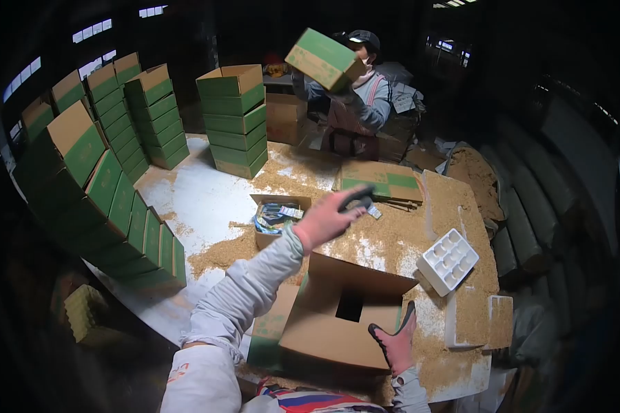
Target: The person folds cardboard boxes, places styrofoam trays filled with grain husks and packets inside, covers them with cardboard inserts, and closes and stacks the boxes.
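My left hand [329,219], in a pink glove with dark fingertips, reaches out over the table. Its fingers are stretched apart and slightly blurred, and I see nothing held in them. Below it is a cardboard box [317,329] with raised flaps and a dark rectangular gap in its middle. My right hand [397,344], gloved alike, is at the box's right side, thumb and fingers spread. Whether it touches the box I cannot tell. Just left of my left hand, a small open carton [267,238] holds blue and white packets.
Stacks of green boxes [238,124] line the left and back of the table [200,186]. Sawdust-like crumbs cover much of its top. A white tray with round hollows [449,261] lies right. Across the table, another person [372,103] lifts a green box [326,58].
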`<state>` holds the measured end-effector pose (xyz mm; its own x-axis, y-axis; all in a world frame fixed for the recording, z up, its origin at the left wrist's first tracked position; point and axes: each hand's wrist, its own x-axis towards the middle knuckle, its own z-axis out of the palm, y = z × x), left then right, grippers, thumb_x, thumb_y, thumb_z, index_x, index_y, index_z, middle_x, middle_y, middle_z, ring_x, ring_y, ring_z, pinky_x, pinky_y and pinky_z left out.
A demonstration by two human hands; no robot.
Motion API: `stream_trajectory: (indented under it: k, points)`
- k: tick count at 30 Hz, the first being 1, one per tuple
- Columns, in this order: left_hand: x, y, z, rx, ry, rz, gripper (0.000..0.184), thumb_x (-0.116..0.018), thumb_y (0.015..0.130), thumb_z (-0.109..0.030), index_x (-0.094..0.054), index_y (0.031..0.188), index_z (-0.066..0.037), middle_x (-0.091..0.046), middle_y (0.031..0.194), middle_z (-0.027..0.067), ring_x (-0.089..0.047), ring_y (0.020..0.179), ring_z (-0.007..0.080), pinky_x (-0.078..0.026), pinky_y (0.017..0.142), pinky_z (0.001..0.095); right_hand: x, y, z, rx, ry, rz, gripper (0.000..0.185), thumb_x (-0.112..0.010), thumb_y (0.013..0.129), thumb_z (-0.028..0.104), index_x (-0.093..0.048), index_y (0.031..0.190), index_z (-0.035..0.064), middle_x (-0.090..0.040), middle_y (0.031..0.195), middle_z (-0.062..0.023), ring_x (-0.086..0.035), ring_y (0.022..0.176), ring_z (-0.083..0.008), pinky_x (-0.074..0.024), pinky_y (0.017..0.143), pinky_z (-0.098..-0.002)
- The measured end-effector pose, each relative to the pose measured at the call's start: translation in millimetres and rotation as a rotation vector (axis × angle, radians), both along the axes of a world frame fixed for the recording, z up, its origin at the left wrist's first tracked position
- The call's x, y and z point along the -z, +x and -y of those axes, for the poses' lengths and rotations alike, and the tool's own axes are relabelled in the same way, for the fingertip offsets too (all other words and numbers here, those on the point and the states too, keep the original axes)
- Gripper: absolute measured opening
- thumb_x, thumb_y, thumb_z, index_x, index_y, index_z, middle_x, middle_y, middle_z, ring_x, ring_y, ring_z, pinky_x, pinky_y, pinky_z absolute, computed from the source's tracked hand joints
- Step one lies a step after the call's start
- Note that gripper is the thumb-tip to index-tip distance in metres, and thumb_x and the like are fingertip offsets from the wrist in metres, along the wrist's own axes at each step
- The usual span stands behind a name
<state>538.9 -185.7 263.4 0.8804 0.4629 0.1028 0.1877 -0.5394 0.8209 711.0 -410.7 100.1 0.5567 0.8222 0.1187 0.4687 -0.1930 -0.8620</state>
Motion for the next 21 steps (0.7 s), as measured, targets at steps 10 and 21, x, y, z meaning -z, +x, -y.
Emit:
stream_trajectory:
  k: [10, 21]
  points:
    - [143.3, -114.2, 59.3, -0.251, -0.486, 0.013, 0.099, -0.079, 0.066, -0.022, -0.018, 0.142, -0.008, -0.046, 0.129, 0.0181, -0.057, 0.099, 0.0253, -0.046, 0.087, 0.0334, -10.3, 8.3, 0.3, -0.173, 0.264, -0.467, 0.039, -0.062, 0.080, 0.021, -0.051, 0.113, 0.0025, -0.060, 0.101, -0.0075, -0.056, 0.092, -0.0164, -0.0461, 0.081, -0.0285]
    - [109.5, -113.9, 79.4, -0.722, -0.531, 0.179, 0.037, -0.051, 0.089, -0.021, -0.050, 0.122, -0.003, -0.066, 0.098, 0.0121, -0.044, 0.043, 0.0054, -0.034, 0.038, 0.0197, 3.3, -1.5, 30.6, -0.036, 0.073, -0.128, 0.038, -0.062, 0.076, 0.029, -0.053, 0.097, -0.0020, -0.055, 0.094, -0.0215, -0.052, 0.088, -0.0367, -0.0422, 0.077, -0.0389]
